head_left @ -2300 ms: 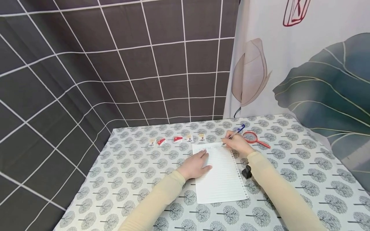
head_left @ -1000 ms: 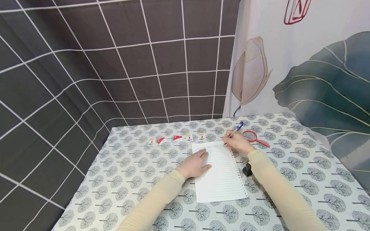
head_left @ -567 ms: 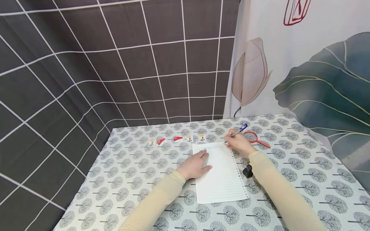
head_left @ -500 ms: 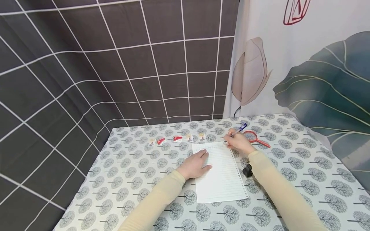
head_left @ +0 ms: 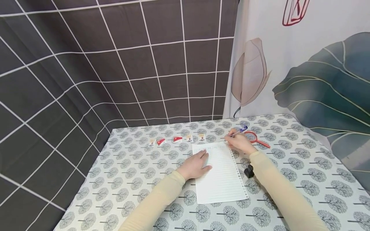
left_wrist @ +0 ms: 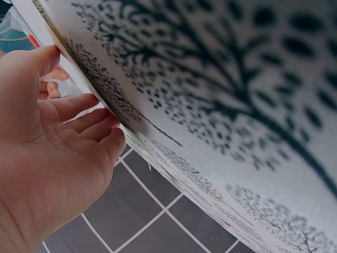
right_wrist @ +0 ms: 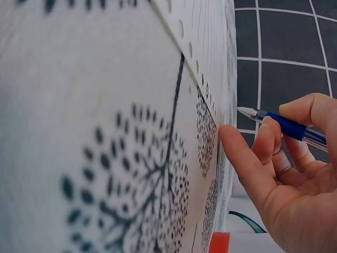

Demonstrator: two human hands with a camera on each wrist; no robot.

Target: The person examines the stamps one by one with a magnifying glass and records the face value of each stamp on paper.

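A lined sheet of loose-leaf paper [head_left: 221,176] lies on the tree-patterned tablecloth, its punched holes along the right edge. Faint handwriting runs across its top line. My left hand [head_left: 195,165] rests on the sheet's left side with fingers fairly straight; the left wrist view shows the fingertips of this hand [left_wrist: 68,132] on the paper's edge. At the top right corner my right hand [head_left: 238,141] pinches a blue pen [head_left: 242,129]. In the right wrist view the pen's tip [right_wrist: 247,112] is lifted off the paper, while a finger of the right hand [right_wrist: 287,174] touches near the sheet's edge.
A red magnifying glass [head_left: 261,143] lies just right of my right hand. Several small cards, some red and white [head_left: 177,139], stand in a row beyond the sheet. A black object [head_left: 249,171] sits beside my right wrist. A dark gridded curtain [head_left: 162,64] hangs behind.
The right hand has shifted slightly right along the top line, and the pen has tilted lower toward the right. More faint writing shows on that line. The left hand stays put.
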